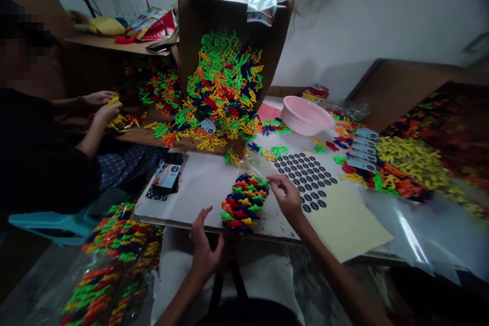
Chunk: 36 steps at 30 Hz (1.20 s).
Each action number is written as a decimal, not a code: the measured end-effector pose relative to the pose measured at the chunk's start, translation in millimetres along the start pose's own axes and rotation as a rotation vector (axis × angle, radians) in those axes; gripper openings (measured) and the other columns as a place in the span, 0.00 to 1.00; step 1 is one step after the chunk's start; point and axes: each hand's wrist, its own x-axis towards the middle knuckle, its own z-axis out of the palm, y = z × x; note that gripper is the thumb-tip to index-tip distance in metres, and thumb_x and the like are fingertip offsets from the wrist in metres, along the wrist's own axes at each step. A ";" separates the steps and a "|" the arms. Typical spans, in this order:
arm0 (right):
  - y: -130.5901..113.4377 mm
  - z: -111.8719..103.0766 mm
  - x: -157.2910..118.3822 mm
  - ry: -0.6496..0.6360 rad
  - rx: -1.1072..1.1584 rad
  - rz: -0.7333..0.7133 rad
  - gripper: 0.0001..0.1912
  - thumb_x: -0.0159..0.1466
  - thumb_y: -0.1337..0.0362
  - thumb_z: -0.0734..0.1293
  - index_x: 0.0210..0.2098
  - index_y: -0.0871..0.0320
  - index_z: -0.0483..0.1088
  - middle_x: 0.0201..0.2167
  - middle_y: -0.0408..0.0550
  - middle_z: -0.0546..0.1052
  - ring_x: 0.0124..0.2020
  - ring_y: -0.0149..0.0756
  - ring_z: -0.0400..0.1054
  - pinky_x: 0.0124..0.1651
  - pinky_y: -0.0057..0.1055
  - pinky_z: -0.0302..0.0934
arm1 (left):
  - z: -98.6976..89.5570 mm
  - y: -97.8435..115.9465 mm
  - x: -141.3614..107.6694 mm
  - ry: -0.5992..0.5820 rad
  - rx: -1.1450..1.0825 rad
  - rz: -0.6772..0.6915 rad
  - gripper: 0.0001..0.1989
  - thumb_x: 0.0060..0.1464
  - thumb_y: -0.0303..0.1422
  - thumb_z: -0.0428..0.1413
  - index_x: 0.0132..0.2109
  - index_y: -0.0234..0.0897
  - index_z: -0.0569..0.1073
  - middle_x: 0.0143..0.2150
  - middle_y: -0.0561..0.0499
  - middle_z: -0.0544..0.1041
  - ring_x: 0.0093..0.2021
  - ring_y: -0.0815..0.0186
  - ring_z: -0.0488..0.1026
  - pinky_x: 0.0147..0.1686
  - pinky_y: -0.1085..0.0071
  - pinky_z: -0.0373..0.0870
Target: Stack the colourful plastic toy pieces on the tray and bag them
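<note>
A clear plastic bag (245,202), filled with rows of small toy figures in red, blue, green, yellow and orange, lies on the white tabletop before me. My right hand (287,199) is at its upper right edge, thumb and forefinger curled together at the loose film. Whether anything else sits between those fingertips is too small to tell. Left of the bag's lower end, my left hand (206,244) hovers off the table edge, fingers spread and holding nothing. Right of the bag lies a backing sheet (349,226) with rows of round black stickers (305,175).
A large carton (277,56) spills loose figures at the back. Nearby stand a pink basin (305,114) and printed cards (362,150) beside sorted figures. Flat clear bags (416,229) lie right. Another person (42,147) handles yellow pieces left; filled bags (95,285) rest below.
</note>
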 end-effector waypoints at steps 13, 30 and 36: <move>2.7 20.2 19.1 -0.085 -0.472 -0.022 0.09 0.64 0.61 0.65 0.43 0.54 0.72 0.38 0.48 0.77 0.44 0.45 0.67 0.49 0.38 0.61 | 47.5 88.7 214.4 -0.585 0.441 0.690 0.07 0.61 0.31 0.52 0.39 0.38 0.75 0.41 0.45 0.80 0.46 0.57 0.74 0.52 0.58 0.59; 16.3 7.2 -17.6 0.117 -0.380 -0.079 0.03 0.68 0.63 0.61 0.38 0.53 0.66 0.35 0.47 0.72 0.39 0.39 0.67 0.45 0.35 0.62 | 46.2 26.7 208.8 -0.471 0.288 0.516 0.05 0.60 0.34 0.56 0.39 0.41 0.76 0.39 0.47 0.81 0.41 0.59 0.75 0.49 0.64 0.59; 19.6 25.1 -51.1 0.164 -0.161 -0.015 0.04 0.69 0.60 0.63 0.39 0.53 0.67 0.40 0.48 0.73 0.44 0.40 0.68 0.45 0.37 0.66 | 39.6 3.5 191.3 -0.475 0.123 0.500 0.07 0.63 0.34 0.53 0.39 0.41 0.76 0.40 0.48 0.81 0.43 0.61 0.75 0.51 0.64 0.60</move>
